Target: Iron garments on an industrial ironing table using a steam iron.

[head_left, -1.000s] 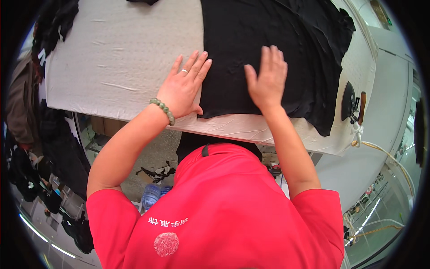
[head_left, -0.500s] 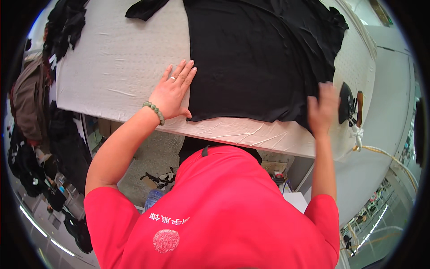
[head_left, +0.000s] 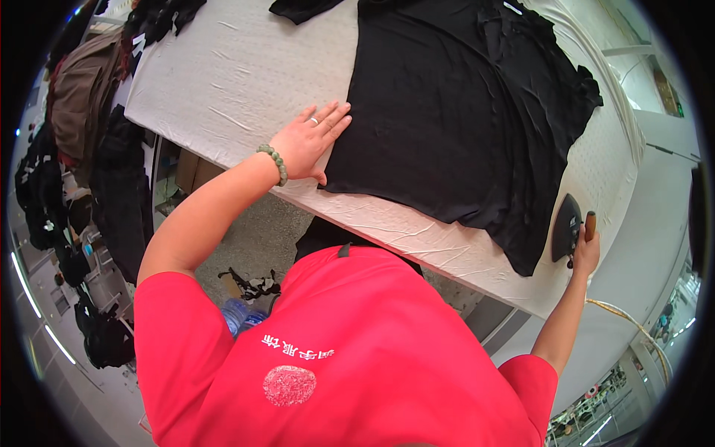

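Observation:
A black garment (head_left: 432, 127) lies spread over the pale padded ironing table (head_left: 208, 89), with folds along its right side. My left hand (head_left: 307, 141) rests flat at the garment's left edge, fingers stretched out, partly on the table cover and touching the cloth with the fingertips. At the table's right end, my right hand (head_left: 587, 253) is closed round the wooden handle of an iron (head_left: 567, 227). The dark soleplate of the iron stands beside the garment's lower right corner, apart from the cloth.
A cord (head_left: 633, 328) runs from near the iron toward the lower right. Another black garment piece (head_left: 302, 9) lies at the table's far edge. Dark and brown clothes (head_left: 86, 97) hang at the left. Plastic bottles (head_left: 240, 316) and scraps (head_left: 249, 287) are on the floor below.
My right hand has moved from the garment's right edge to the iron and taken hold of its handle. The left hand stays at the garment's edge; the whole view has turned somewhat.

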The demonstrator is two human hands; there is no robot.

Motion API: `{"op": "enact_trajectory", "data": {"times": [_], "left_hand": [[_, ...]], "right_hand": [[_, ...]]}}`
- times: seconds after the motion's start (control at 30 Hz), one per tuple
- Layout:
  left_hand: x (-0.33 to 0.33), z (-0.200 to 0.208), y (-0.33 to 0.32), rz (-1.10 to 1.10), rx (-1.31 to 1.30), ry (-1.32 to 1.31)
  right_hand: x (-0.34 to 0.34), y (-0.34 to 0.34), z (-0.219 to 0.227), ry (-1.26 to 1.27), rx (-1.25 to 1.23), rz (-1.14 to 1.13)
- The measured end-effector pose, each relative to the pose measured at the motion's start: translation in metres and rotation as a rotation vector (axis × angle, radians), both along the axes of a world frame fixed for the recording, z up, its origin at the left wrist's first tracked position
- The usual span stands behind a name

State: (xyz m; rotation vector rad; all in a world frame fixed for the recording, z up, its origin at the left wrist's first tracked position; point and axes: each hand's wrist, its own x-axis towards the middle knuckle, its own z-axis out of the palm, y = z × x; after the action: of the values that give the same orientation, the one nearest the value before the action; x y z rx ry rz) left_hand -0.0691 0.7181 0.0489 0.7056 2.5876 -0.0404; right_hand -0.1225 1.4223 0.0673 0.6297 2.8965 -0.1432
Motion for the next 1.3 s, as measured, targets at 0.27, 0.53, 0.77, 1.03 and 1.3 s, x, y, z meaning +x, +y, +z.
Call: {"op": "enact_trajectory", "data": {"times": [0.27,0.53,0.77,1.03,1.3], "left_hand": [[0.036,-0.027,-0.026,-0.161,0.361,0.149],[0.054,-0.051,-0.044,-0.163,0.778,0.210],[0.052,-0.046,-0.065,-0.250,0.895,0.174],[-0.112,-0.055,-0.103,0.418,1.029,0.118],[-0.277,-0.013,-0.047,0.831,0.673,-0.412]], "right_hand": [[-0.016,-0.065,0.057,-0.284,-0.181,-0.367],[0.025,-0.394,0.085,-0.217,-0.823,-0.233],[0.036,-0.553,0.027,0.034,-1.088,-0.330],[0.089,-0.581,0.015,0.022,-0.784,-0.262],[0.069,-0.589,0.020,-0.077,-0.741,-0.330]]}}
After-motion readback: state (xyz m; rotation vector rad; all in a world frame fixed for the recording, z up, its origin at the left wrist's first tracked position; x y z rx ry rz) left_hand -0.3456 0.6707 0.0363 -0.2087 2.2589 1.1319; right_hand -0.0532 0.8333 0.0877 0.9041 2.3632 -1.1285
